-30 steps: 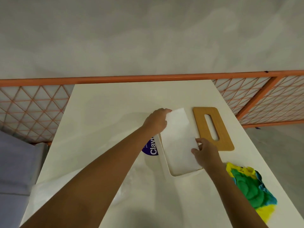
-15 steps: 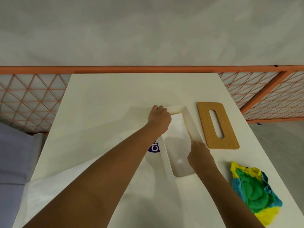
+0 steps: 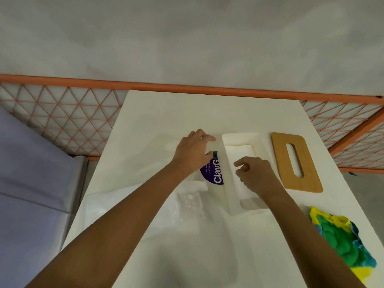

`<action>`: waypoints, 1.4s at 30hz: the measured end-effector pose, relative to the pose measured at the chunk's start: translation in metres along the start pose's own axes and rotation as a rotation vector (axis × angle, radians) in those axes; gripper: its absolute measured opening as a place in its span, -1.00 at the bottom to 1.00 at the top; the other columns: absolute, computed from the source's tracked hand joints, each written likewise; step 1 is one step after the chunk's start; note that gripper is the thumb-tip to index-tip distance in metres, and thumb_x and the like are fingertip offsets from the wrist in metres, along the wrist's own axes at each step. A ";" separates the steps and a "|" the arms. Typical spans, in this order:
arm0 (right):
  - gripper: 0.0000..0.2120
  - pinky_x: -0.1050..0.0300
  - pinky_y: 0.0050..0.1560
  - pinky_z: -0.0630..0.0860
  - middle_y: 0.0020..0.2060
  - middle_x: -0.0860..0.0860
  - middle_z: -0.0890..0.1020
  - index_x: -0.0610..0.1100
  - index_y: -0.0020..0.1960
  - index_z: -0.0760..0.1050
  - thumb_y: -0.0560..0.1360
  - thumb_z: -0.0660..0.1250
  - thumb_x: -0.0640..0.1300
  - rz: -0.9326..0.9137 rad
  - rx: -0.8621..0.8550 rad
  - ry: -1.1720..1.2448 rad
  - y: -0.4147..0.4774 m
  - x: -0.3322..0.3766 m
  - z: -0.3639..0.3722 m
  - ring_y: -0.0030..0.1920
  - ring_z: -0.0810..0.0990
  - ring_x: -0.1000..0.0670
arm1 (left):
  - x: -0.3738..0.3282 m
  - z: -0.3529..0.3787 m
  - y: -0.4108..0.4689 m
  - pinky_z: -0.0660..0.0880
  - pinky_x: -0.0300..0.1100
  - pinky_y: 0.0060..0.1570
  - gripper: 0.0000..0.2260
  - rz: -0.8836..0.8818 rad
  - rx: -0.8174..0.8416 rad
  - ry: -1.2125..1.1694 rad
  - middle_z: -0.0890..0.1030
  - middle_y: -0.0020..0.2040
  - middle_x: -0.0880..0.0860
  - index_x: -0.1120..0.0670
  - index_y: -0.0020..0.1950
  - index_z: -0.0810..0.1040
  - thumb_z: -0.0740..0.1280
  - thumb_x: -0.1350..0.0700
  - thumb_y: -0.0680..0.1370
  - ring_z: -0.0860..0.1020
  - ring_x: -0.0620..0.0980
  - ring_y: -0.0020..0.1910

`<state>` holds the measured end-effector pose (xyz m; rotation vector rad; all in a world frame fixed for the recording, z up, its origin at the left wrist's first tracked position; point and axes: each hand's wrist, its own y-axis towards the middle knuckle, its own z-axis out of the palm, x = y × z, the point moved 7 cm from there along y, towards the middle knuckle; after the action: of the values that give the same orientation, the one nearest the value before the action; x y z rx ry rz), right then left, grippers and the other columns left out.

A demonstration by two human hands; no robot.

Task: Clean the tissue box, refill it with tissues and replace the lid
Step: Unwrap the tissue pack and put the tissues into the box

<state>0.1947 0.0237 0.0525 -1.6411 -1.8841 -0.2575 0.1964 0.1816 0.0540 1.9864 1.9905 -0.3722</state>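
Head view: the tissue box [image 3: 228, 183] sits mid-desk with the tissues [image 3: 239, 151] inside and the lid [image 3: 295, 163] beside it. My right hand [image 3: 255, 173] hovers loosely curled and empty. My left hand [image 3: 195, 150] touches the wrapper [image 3: 216, 175], grip unclear. Bunched tissues could jam the lid.

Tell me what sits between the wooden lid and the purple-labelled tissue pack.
The head view shows the open white tissue box between the wooden lid and the tissue pack, tissues inside, with the right hand over it.
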 end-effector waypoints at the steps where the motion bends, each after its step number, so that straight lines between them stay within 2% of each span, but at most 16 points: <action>1: -0.76 0.22 -0.13 0.53 -0.07 -0.16 0.64 -0.22 0.11 0.57 0.51 0.21 -0.33 -0.005 0.027 0.041 -0.001 0.005 0.007 -0.18 0.60 -0.07 | 0.011 -0.005 -0.012 0.32 -0.15 0.26 -0.63 -0.039 -0.023 -0.048 0.41 0.28 0.01 -0.01 0.39 0.38 0.25 0.06 0.57 0.37 -0.02 0.29; 4: -0.77 0.49 -0.44 0.42 -0.28 -0.09 0.58 -0.25 0.05 0.58 0.47 0.22 -0.37 0.005 0.108 0.173 -0.003 0.014 0.030 -0.46 0.52 0.14 | 0.042 -0.014 -0.050 0.35 -0.22 0.18 -0.66 -0.136 -0.079 -0.132 0.45 0.22 -0.02 -0.02 0.34 0.44 0.27 0.08 0.56 0.42 -0.05 0.22; 7: -0.78 0.54 -0.53 0.37 -0.37 -0.03 0.55 -0.27 0.01 0.58 0.44 0.25 -0.42 0.065 0.183 0.308 -0.006 0.015 0.049 -0.64 0.48 0.23 | 0.070 -0.016 -0.085 0.36 -0.25 0.14 -0.67 -0.206 -0.116 -0.151 0.48 0.18 -0.01 -0.02 0.31 0.47 0.30 0.08 0.54 0.46 -0.05 0.19; 11: -0.77 0.49 -0.47 0.46 -0.18 -0.17 0.59 -0.35 0.07 0.55 0.45 0.23 -0.42 0.140 0.235 0.433 -0.012 0.014 0.069 -0.46 0.58 0.06 | 0.095 -0.018 -0.121 0.34 -0.19 0.23 -0.63 -0.269 -0.107 -0.149 0.48 0.24 -0.02 0.00 0.34 0.44 0.31 0.00 0.54 0.43 -0.02 0.26; 14: -0.77 0.30 -0.43 0.58 -0.07 -0.25 0.58 -0.41 0.11 0.49 0.51 0.15 -0.43 0.257 0.312 0.658 -0.016 0.010 0.094 -0.31 0.58 -0.07 | 0.105 -0.014 -0.144 0.23 -0.16 0.35 -0.44 -0.308 -0.006 -0.134 0.38 0.37 -0.07 -0.03 0.41 0.34 0.32 -0.20 0.47 0.32 -0.05 0.37; 16: -0.85 0.24 -0.42 0.58 -0.13 -0.19 0.60 -0.33 0.01 0.50 0.52 0.18 -0.41 0.301 0.388 0.773 -0.021 0.012 0.109 -0.28 0.57 -0.06 | 0.111 -0.008 -0.157 0.16 -0.15 0.41 -0.27 -0.334 0.083 -0.121 0.30 0.44 -0.09 -0.05 0.46 0.24 0.36 -0.30 0.38 0.24 -0.06 0.43; 20: -0.95 0.25 -0.38 0.48 -0.27 -0.06 0.59 -0.19 -0.10 0.54 0.47 0.34 -0.30 0.295 0.476 0.684 -0.029 0.017 0.130 -0.35 0.55 0.03 | 0.116 0.011 -0.173 -0.04 -0.11 0.49 0.01 -0.339 0.229 -0.020 0.07 0.55 -0.04 -0.01 0.54 -0.01 0.40 -0.38 0.27 0.01 -0.02 0.53; 22: -0.97 0.17 -0.28 0.47 -0.25 -0.04 0.62 -0.15 -0.13 0.58 0.46 0.38 -0.18 0.249 0.514 0.591 -0.032 0.025 0.139 -0.33 0.57 0.02 | 0.118 0.021 -0.177 -0.14 -0.10 0.50 0.07 -0.315 0.262 0.043 -0.01 0.56 -0.01 0.02 0.54 -0.09 0.39 -0.38 0.27 -0.06 -0.01 0.54; 24: -0.98 0.14 -0.23 0.49 -0.22 -0.03 0.65 -0.11 -0.15 0.60 0.44 0.40 -0.16 0.177 0.520 0.479 -0.035 0.034 0.145 -0.28 0.57 0.00 | 0.121 0.028 -0.179 -0.16 -0.09 0.50 0.07 -0.301 0.258 0.074 -0.03 0.56 0.01 0.04 0.54 -0.12 0.39 -0.37 0.28 -0.08 0.00 0.54; 26: -0.91 0.18 -0.22 0.53 -0.12 -0.06 0.67 -0.17 -0.11 0.60 0.47 0.31 -0.25 0.095 0.479 0.360 -0.037 0.042 0.147 -0.24 0.57 -0.01 | 0.123 0.032 -0.179 -0.15 -0.08 0.50 0.05 -0.294 0.231 0.079 -0.01 0.56 0.03 0.04 0.54 -0.11 0.39 -0.36 0.29 -0.06 0.01 0.54; 28: -0.84 0.10 -0.11 0.56 -0.08 -0.08 0.67 -0.27 0.01 0.57 0.46 0.31 -0.24 0.002 0.416 0.235 -0.039 0.049 0.146 -0.12 0.60 -0.07 | 0.124 0.034 -0.178 -0.13 -0.08 0.50 0.04 -0.289 0.205 0.076 0.01 0.56 0.02 0.04 0.54 -0.09 0.39 -0.36 0.29 -0.03 0.02 0.54; 31: -0.65 0.19 -0.10 0.41 -0.31 0.01 0.50 -0.28 0.19 0.47 0.48 0.35 -0.13 -0.096 0.307 0.131 -0.044 0.060 0.140 -0.13 0.50 -0.06 | 0.124 0.034 -0.178 -0.11 -0.09 0.49 0.03 -0.290 0.184 0.063 0.04 0.55 0.02 0.04 0.54 -0.07 0.40 -0.35 0.29 0.00 0.02 0.53; 33: -0.63 0.19 -0.13 0.39 -0.30 -0.03 0.50 -0.30 0.20 0.45 0.47 0.35 -0.12 -0.114 0.263 0.147 -0.044 0.061 0.140 -0.13 0.49 -0.08 | 0.124 0.033 -0.177 -0.07 -0.09 0.49 0.03 -0.290 0.177 0.057 0.05 0.54 0.02 0.04 0.54 -0.06 0.41 -0.34 0.29 0.03 0.02 0.52; 35: -0.64 0.22 -0.24 0.38 -0.33 0.02 0.46 -0.28 0.19 0.46 0.47 0.35 -0.11 -0.089 0.263 0.203 -0.045 0.061 0.141 -0.16 0.47 -0.04 | 0.122 0.030 -0.176 -0.03 -0.09 0.48 0.02 -0.288 0.166 0.049 0.08 0.54 0.01 0.04 0.54 -0.04 0.42 -0.33 0.29 0.06 0.02 0.51; 39: -0.60 0.10 -0.02 0.49 -0.22 -0.14 0.58 -0.35 0.18 0.46 0.49 0.35 -0.08 -0.037 0.306 0.274 -0.041 0.057 0.145 -0.13 0.55 -0.12 | 0.122 0.029 -0.176 -0.02 -0.11 0.47 0.02 -0.282 0.161 0.048 0.09 0.53 0.00 0.03 0.54 -0.04 0.43 -0.32 0.28 0.08 0.02 0.50; 42: -0.70 0.20 -0.13 0.45 -0.16 -0.12 0.58 -0.31 0.13 0.52 0.48 0.36 -0.15 -0.054 0.339 0.341 -0.035 0.057 0.142 -0.13 0.52 -0.04 | 0.125 0.027 -0.176 0.03 -0.12 0.46 0.03 -0.282 0.146 0.017 0.12 0.51 -0.01 0.02 0.54 -0.02 0.44 -0.33 0.26 0.11 0.01 0.48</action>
<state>0.1138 0.1380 -0.0185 -1.2343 -1.6123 -0.2110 0.0222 0.2845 -0.0254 1.7941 2.3210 -0.5818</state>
